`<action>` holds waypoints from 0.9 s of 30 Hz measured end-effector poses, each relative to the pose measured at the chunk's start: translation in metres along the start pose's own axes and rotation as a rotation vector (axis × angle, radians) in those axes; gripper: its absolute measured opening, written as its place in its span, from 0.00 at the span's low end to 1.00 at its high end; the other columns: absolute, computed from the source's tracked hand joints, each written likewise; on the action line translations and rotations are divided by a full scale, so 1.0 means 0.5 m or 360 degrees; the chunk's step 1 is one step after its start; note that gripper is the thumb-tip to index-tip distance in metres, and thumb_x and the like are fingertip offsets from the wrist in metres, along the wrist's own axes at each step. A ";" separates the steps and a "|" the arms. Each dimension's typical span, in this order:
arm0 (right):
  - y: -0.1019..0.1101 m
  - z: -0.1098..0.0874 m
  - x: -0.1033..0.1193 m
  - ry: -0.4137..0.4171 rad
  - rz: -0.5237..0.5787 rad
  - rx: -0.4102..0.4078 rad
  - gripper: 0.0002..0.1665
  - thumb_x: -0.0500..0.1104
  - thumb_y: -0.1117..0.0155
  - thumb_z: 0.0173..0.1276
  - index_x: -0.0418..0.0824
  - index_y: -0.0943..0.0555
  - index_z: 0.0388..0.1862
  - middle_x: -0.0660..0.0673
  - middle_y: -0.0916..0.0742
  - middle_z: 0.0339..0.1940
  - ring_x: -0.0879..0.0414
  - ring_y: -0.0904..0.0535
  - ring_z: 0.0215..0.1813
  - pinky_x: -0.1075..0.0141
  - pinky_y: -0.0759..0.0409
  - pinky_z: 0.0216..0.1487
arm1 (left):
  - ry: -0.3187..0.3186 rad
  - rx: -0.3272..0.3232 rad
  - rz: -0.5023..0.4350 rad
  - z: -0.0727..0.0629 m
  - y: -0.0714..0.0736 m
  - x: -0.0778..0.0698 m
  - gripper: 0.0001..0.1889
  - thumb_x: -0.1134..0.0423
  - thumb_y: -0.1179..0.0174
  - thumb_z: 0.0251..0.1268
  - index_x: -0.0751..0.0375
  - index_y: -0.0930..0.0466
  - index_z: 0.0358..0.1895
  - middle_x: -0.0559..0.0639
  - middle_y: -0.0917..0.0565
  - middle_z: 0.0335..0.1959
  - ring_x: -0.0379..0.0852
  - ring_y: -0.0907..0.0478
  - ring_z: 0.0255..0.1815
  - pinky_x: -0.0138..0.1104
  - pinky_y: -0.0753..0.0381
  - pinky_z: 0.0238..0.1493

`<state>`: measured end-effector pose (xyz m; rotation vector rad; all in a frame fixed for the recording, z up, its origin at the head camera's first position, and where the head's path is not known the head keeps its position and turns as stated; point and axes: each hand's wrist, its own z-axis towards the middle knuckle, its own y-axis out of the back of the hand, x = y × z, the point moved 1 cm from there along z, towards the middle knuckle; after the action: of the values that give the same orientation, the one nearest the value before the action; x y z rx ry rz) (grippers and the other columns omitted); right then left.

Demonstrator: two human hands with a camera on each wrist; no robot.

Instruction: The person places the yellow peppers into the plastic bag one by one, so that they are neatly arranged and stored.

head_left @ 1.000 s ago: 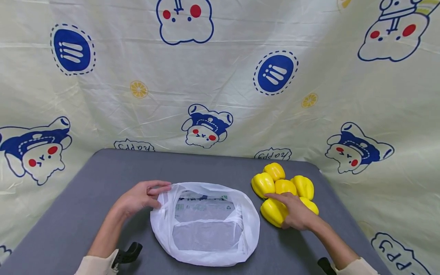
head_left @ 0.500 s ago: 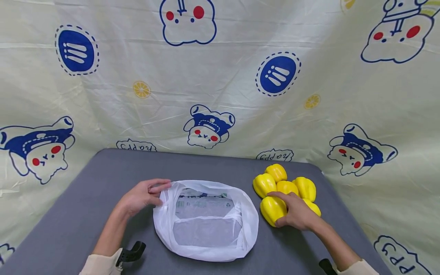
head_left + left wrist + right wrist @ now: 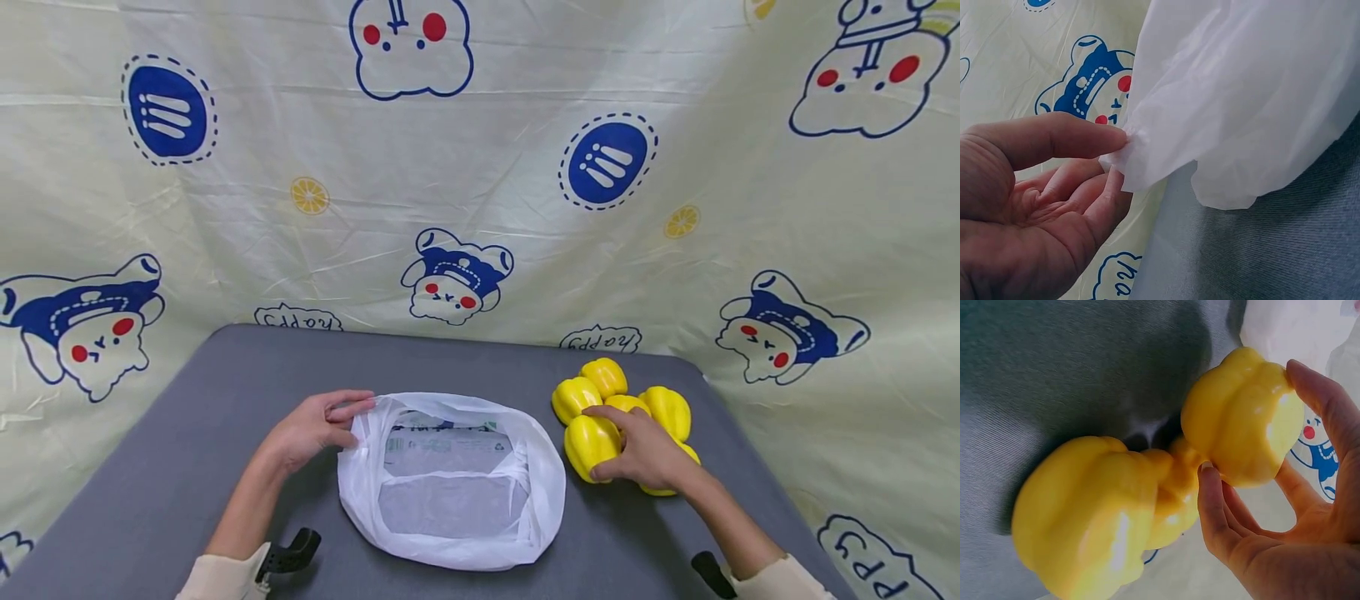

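A white plastic bag [image 3: 450, 550] stands with its mouth wide at the middle of the table. At its left edge my left hand [image 3: 311, 432] pinches the rim between thumb and fingers; the left wrist view shows the gathered film of the bag [image 3: 1222, 112] at the fingertips. To the right of the bag my right hand [image 3: 645, 450] grips a yellow bell pepper [image 3: 591, 448]. In the right wrist view this bell pepper [image 3: 1241, 419] sits between thumb and fingers, close over the dark cloth, with other bell peppers [image 3: 1085, 519] beside it.
Several more yellow bell peppers [image 3: 667, 411] lie clustered behind and beside the right hand, partly hidden by it. A grey cloth covers the table [image 3: 375, 358]. Behind it hangs a pale curtain [image 3: 480, 167] with cartoon prints.
My right hand has closed on the front bell pepper and moved it slightly up and left, uncovering another one behind the hand. The left hand keeps its pinch on the bag's rim.
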<state>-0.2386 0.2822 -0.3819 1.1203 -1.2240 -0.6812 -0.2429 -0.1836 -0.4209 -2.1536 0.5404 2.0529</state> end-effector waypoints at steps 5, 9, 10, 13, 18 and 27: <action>0.010 0.006 0.012 0.0005 0.0005 -0.0003 0.49 0.54 0.18 0.44 0.46 0.24 0.68 0.42 0.18 0.47 0.46 0.29 0.50 0.58 0.28 0.41 | 0.0007 -0.0016 -0.0003 -0.001 0.000 0.001 0.39 0.82 0.38 0.53 0.73 0.36 0.74 0.66 0.31 0.74 0.63 0.37 0.77 0.30 0.22 0.45; 0.022 0.007 0.020 0.0021 -0.0021 0.0000 0.49 0.54 0.18 0.45 0.45 0.23 0.68 0.40 0.18 0.50 0.45 0.28 0.50 0.56 0.26 0.43 | 0.0002 0.0005 0.0014 -0.001 -0.001 -0.001 0.39 0.82 0.38 0.53 0.73 0.36 0.74 0.66 0.31 0.74 0.64 0.38 0.77 0.29 0.22 0.46; 0.025 0.008 0.022 0.0021 -0.0024 0.0002 0.49 0.54 0.18 0.45 0.45 0.23 0.68 0.40 0.18 0.50 0.45 0.27 0.50 0.56 0.26 0.43 | 0.0000 0.0010 0.0019 0.000 -0.001 -0.002 0.39 0.82 0.38 0.53 0.73 0.36 0.74 0.66 0.32 0.74 0.64 0.39 0.77 0.29 0.22 0.46; 0.032 0.008 0.028 0.0015 -0.0016 0.0006 0.49 0.55 0.18 0.45 0.46 0.24 0.68 0.39 0.18 0.51 0.45 0.26 0.50 0.54 0.24 0.44 | 0.0002 0.0019 0.0036 0.000 -0.002 -0.004 0.39 0.82 0.39 0.53 0.73 0.36 0.74 0.65 0.32 0.74 0.64 0.39 0.78 0.28 0.22 0.48; 0.043 0.014 0.038 0.0030 0.0015 -0.0017 0.50 0.54 0.18 0.45 0.44 0.24 0.69 0.35 0.20 0.53 0.44 0.26 0.49 0.53 0.22 0.43 | 0.0013 0.0011 0.0049 -0.001 -0.003 -0.006 0.39 0.82 0.39 0.54 0.73 0.36 0.74 0.65 0.31 0.74 0.64 0.39 0.78 0.28 0.21 0.49; 0.067 0.031 0.062 0.0112 -0.0002 -0.0122 0.49 0.55 0.20 0.47 0.44 0.25 0.69 0.38 0.18 0.49 0.43 0.26 0.48 0.56 0.23 0.41 | -0.0013 0.0024 0.0047 -0.001 -0.001 -0.004 0.39 0.82 0.38 0.53 0.74 0.36 0.74 0.66 0.32 0.74 0.64 0.39 0.78 0.28 0.21 0.48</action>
<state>-0.2505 0.2615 -0.3400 1.0728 -1.1286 -0.6791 -0.2423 -0.1830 -0.4189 -2.1409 0.5880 2.0648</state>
